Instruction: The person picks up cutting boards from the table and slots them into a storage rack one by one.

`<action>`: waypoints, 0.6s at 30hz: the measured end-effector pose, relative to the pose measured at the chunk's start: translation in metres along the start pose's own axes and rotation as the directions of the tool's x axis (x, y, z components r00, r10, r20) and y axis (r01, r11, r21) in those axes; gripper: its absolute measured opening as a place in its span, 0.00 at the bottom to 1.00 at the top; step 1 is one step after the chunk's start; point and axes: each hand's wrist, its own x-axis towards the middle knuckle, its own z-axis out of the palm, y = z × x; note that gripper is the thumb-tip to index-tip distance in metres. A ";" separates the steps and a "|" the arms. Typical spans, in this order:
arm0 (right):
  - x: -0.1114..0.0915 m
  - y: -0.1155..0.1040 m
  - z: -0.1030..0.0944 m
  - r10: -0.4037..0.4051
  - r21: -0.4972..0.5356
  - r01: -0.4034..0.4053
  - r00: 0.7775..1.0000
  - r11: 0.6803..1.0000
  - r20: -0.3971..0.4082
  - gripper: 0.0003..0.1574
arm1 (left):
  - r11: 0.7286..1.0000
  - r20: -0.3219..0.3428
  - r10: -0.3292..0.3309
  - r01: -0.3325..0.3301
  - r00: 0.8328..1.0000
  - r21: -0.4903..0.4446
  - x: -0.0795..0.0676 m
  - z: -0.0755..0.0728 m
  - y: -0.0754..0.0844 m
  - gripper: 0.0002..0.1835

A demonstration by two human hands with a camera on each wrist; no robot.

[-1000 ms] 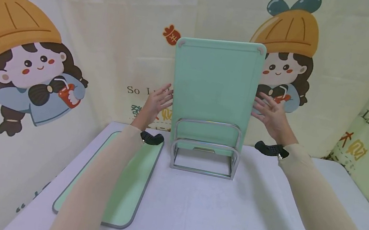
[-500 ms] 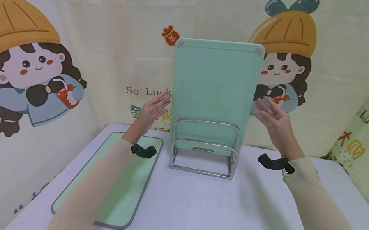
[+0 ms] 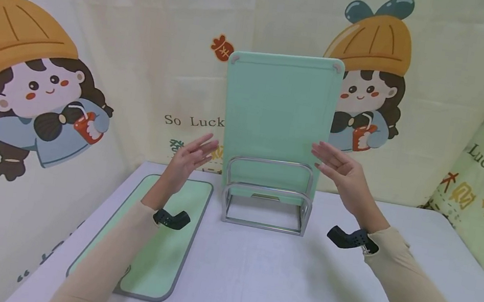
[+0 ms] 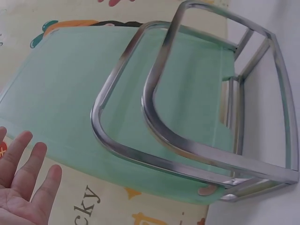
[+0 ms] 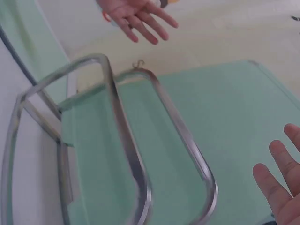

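Standing in the rack (image 4: 206, 152), long axis upright, the board (image 3: 277, 109) rises between left hand (image 3: 186, 161), left of the rack, and right hand (image 3: 345, 178), right of it; both empty, nearer one unclear.

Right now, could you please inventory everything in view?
table: 1, white, foreground
metal rack: 1, silver, on table
upright cutting board: 1, mint green, in rack
flat cutting board: 1, light green, table's left
patterned backdrop: 1, mostly cream, behind
cartoon figures: 2, orange-hatted, on backdrop
lettering: several, mixed colours, on backdrop
wrist straps: 2, black, at wrists
sleeves: 2, beige, both arms
left hand: 1, bare, left of upright cutting board
right hand: 1, bare, by upright cutting board's right edge
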 end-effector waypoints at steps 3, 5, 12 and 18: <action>-0.003 0.003 0.011 0.021 -0.038 -0.020 0.999 0.999 0.027 0.33 | 1.000 -0.003 -0.013 0.013 1.000 0.002 -0.009 -0.001 -0.003 0.25; -0.005 0.006 0.019 0.033 -0.050 -0.030 0.998 0.998 0.049 0.32 | 1.000 -0.005 -0.021 0.021 1.000 0.010 -0.015 -0.003 -0.007 0.24; -0.013 0.018 0.042 0.069 0.002 -0.070 0.993 0.998 0.098 0.33 | 0.996 0.010 -0.069 0.068 0.998 0.058 -0.034 -0.008 -0.020 0.23; -0.018 0.029 0.059 0.113 0.033 -0.118 0.985 0.992 0.130 0.31 | 0.994 0.021 -0.100 0.099 0.995 0.053 -0.051 -0.011 -0.026 0.24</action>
